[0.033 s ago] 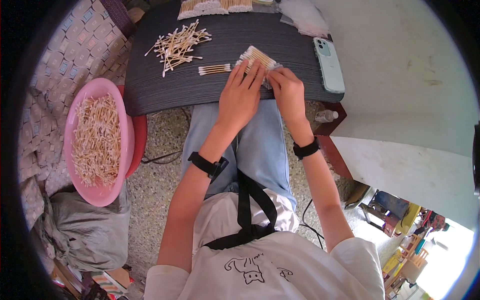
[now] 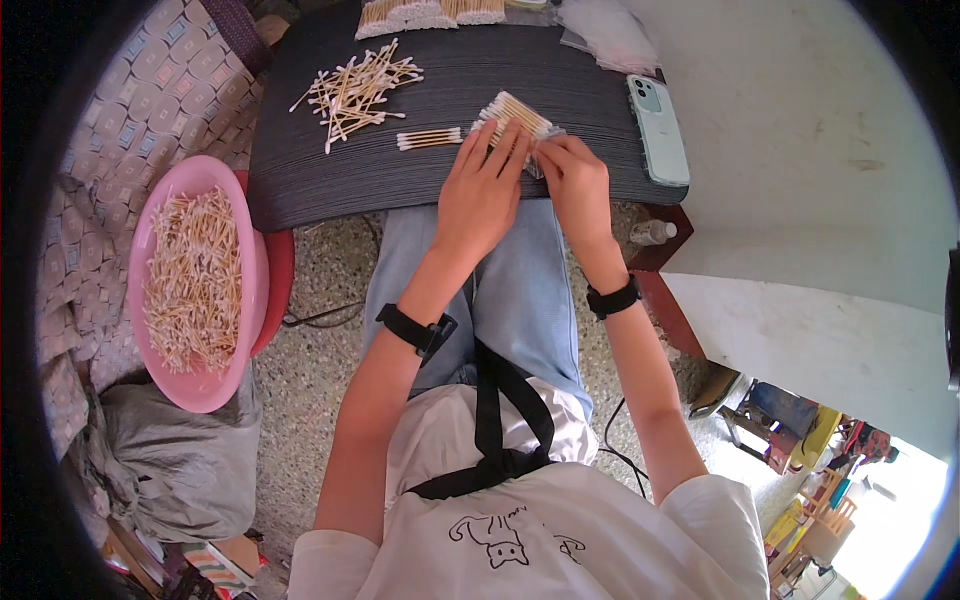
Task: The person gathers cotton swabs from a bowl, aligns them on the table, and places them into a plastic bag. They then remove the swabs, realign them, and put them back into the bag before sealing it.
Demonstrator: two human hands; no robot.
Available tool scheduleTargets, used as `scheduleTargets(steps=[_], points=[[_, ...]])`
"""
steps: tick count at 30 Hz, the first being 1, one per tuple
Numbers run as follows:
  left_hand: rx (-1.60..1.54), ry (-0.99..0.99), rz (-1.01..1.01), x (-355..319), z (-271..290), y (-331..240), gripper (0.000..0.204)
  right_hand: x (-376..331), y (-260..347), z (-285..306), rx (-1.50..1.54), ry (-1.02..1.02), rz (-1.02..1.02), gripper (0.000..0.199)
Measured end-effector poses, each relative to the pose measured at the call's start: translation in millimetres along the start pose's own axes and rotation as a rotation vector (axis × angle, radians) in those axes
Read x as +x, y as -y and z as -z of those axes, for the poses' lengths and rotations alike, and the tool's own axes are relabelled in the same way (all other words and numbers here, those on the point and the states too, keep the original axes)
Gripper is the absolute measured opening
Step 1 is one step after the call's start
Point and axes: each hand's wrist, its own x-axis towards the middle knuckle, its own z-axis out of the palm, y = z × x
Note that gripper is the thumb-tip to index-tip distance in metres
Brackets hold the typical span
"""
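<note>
Left hand (image 2: 478,195): palm down, fingers nearly straight and a little spread, laid across a small clear bag (image 2: 541,112) of cotton swabs (image 2: 513,107). Thumb not distinguishable; the hand presses or rests on top rather than closing round anything visible.

Right hand (image 2: 578,190): fingers bent and drawn together at the bag's right-hand edge. Fingertips and thumb overlap the crumpled film; cannot tell whether the film is pinched between them.

Bag location: near edge of the dark table (image 2: 310,195), tilted, far end showing beyond the fingers. Its near part is covered by both hands; swab count and the state of the opening cannot be read.

Just left of the left hand: a short row of swabs (image 2: 428,138), side by side. Farther left and back: a loose heap (image 2: 362,92), sticks crossing, lower ones hidden.

Back edge: packed bundles (image 2: 430,14), cut off by the top of the view; beside the right corner, a stack of clear bags (image 2: 607,32), also cropped. Phone (image 2: 660,140) lies camera side up at the right edge.

Left of table: pink basin (image 2: 140,270) of swabs, depth hidden. Bottle (image 2: 653,233) below the table's right edge, partly obscured.
</note>
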Motion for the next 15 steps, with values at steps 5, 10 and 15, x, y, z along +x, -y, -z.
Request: scheduleTargets(steps=[5, 10, 15], points=[[0.038, -0.028, -0.011, 1, 0, 0, 0.05, -11, 0, 10, -0.022, 0.018, -0.109, 0.011], [0.031, -0.039, -0.024, 0, -1, 3, 0.049, -7, -9, 7, -0.085, -0.046, 0.064, 0.011], [-0.015, -0.023, -0.001, 1, -2, 0, 0.047, -2, -16, 3, 0.002, -0.042, 0.05, 0.01]])
